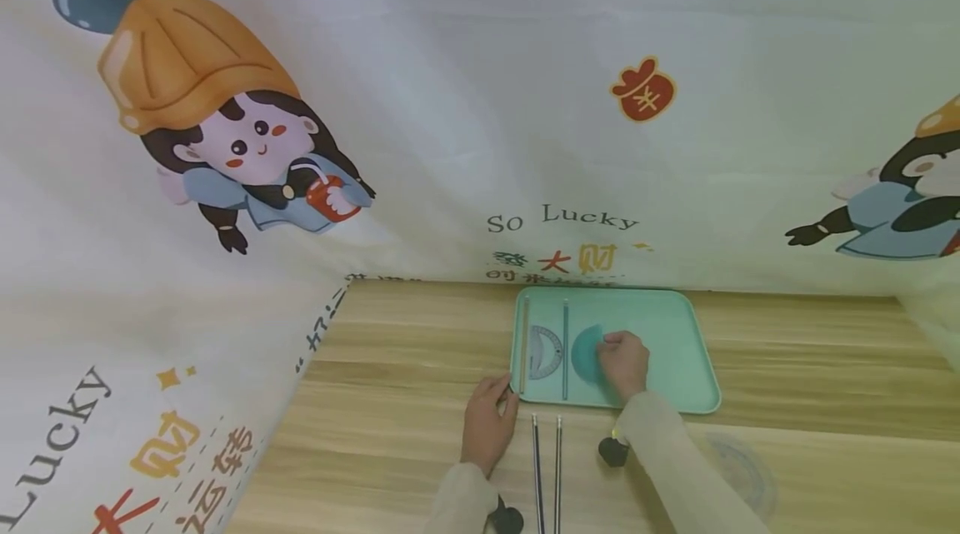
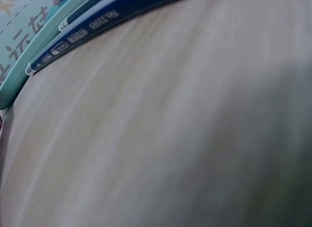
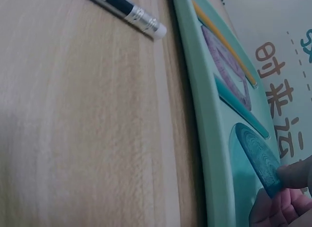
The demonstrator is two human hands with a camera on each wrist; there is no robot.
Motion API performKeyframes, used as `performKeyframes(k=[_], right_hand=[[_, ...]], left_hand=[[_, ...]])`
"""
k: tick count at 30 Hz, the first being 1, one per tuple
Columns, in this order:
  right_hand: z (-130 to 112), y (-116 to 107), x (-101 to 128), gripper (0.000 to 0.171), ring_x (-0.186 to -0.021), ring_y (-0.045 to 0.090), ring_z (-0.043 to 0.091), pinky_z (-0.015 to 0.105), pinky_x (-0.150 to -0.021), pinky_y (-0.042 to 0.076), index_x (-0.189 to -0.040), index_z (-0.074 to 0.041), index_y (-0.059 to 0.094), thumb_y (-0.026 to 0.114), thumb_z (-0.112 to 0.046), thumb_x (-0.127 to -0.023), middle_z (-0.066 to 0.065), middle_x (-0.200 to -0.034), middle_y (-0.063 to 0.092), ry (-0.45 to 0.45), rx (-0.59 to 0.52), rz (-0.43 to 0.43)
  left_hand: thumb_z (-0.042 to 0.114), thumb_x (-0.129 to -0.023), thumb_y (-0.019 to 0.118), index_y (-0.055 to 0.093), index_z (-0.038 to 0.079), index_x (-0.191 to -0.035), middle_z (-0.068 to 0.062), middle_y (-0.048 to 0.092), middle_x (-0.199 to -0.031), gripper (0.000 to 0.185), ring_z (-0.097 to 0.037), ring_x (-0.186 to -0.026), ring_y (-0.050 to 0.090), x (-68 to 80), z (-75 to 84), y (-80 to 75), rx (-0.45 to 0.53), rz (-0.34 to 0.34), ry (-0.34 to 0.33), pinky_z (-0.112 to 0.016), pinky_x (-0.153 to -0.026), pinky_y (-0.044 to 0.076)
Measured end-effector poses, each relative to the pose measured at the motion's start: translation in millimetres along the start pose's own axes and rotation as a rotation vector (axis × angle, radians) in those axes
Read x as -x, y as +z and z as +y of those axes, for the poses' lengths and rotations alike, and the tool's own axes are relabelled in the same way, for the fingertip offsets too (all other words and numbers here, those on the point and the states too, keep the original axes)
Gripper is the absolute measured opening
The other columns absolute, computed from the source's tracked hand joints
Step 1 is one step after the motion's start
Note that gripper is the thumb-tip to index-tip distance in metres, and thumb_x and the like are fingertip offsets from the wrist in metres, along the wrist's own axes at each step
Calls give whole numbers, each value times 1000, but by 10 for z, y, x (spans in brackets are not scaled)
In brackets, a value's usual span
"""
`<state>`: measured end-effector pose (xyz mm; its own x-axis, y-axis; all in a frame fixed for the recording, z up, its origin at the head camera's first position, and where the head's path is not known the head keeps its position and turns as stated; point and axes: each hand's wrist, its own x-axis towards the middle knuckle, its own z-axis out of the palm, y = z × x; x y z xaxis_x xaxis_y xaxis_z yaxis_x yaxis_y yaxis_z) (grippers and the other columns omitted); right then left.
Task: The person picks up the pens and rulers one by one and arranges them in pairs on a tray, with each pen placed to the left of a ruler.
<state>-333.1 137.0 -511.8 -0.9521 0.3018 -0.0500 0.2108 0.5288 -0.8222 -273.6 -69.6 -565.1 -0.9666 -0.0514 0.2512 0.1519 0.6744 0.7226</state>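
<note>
My right hand [image 1: 625, 363] pinches the straight edge of a teal semicircular protractor [image 1: 587, 353] between thumb and fingers. In the right wrist view this protractor [image 3: 257, 156] is tilted over the mint-green tray [image 3: 200, 115]. To its left on the tray [image 1: 678, 351] lie a teal pencil [image 1: 566, 351], a pale purple protractor [image 1: 556, 353] and a yellow pencil [image 1: 525, 342], side by side. My left hand [image 1: 489, 426] holds the tray's near left corner, thumb and fingertips at the rim; the left wrist view hides most of that grip.
Two dark pencils [image 1: 537, 467] with white ends lie on the wooden table [image 1: 390, 401] in front of the tray, between my forearms. A clear protractor [image 1: 742, 476] lies right of my right sleeve. A printed white curtain [image 1: 450, 101] hangs behind the tray and along the left.
</note>
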Motion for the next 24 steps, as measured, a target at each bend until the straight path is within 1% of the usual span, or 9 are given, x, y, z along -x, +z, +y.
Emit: performKeyframes(k=[4, 8, 12, 17, 22, 24], right_hand=[[-3, 7, 2, 26, -96, 64, 41, 49, -83, 56, -106, 10, 62, 55, -9, -90, 28, -103, 67, 6, 25, -15], [2, 5, 0, 28, -99, 63, 43, 52, -84, 55, -108, 11, 61, 53, -10, -91, 29, -106, 65, 8, 49, -28], [7, 12, -12, 31, -103, 61, 44, 53, -87, 54, -111, 11, 60, 51, -11, -91, 30, -111, 63, 16, 92, -40], [19, 37, -27, 32, -103, 61, 44, 53, -87, 55, -112, 12, 60, 50, -10, -91, 31, -113, 62, 2, 135, -41], [25, 44, -29, 33, -100, 64, 43, 52, -82, 57, -111, 12, 61, 49, -11, -91, 31, -112, 63, 21, 190, -63], [20, 40, -23, 30, -92, 66, 40, 49, -74, 58, -107, 11, 63, 51, -11, -91, 30, -107, 65, 27, 215, -65]], left_hand=[[16, -92, 61, 61, 2, -123, -6, 64, -111, 34, -17, -100, 63, 3, 3, -4, 12, -3, -6, -31, -91, 55], [17, -92, 61, 61, 2, -123, -6, 64, -111, 34, -18, -101, 62, 2, 24, -12, 22, -7, -14, -32, -92, 55], [17, -92, 61, 61, 2, -123, -6, 64, -112, 34, -18, -102, 62, -7, 32, -14, 14, -9, -19, -32, -93, 55], [18, -93, 60, 61, 2, -123, -6, 63, -112, 34, -18, -102, 62, -13, 23, -13, 5, -15, -29, -32, -93, 55], [18, -93, 59, 61, 2, -124, -6, 64, -113, 34, -19, -104, 62, -10, 3, -9, 4, -25, -34, -33, -94, 54], [18, -93, 59, 61, 3, -124, -6, 64, -113, 34, -19, -104, 62, -7, -7, -7, 2, -28, -34, -32, -94, 54]])
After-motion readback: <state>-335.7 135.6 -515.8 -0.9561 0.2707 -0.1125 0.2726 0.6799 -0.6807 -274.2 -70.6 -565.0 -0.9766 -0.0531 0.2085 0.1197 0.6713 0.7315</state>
